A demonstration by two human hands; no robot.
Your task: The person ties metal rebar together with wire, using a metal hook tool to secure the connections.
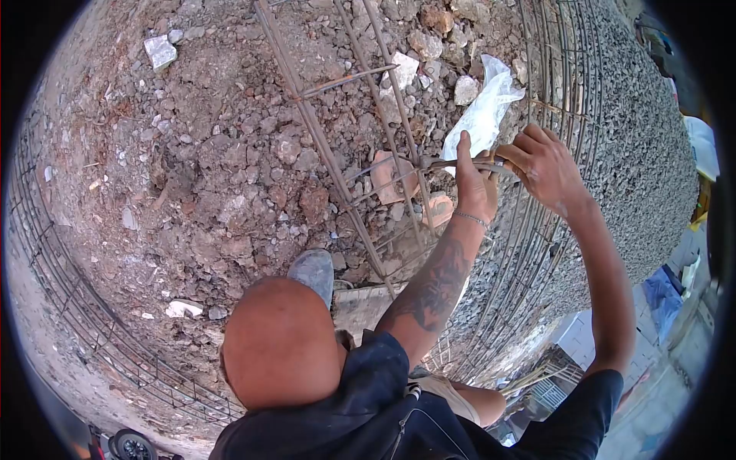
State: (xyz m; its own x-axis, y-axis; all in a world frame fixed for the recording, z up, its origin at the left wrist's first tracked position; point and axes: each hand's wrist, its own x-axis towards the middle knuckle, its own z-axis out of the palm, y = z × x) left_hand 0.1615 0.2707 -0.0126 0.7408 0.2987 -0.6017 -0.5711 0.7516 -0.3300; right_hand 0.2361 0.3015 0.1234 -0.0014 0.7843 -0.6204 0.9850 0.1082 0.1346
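My left hand, below a tattooed forearm with a bracelet, closes around a thin metal piece with its thumb pointing up. Just to the right, my right hand has its fingers curled at the other end of this piece. The piece reaches left to a bar of the steel rebar frame; whether it is a tool or a rod is unclear. A crumpled clear plastic bag lies on the soil behind my hands. Brick pieces lie under the frame.
Rocky soil spreads under the frame. More long rebar runs along the gravel at right, and another rebar bundle curves along the left. A boot stands near a bare, rounded body part, apparently a bent knee.
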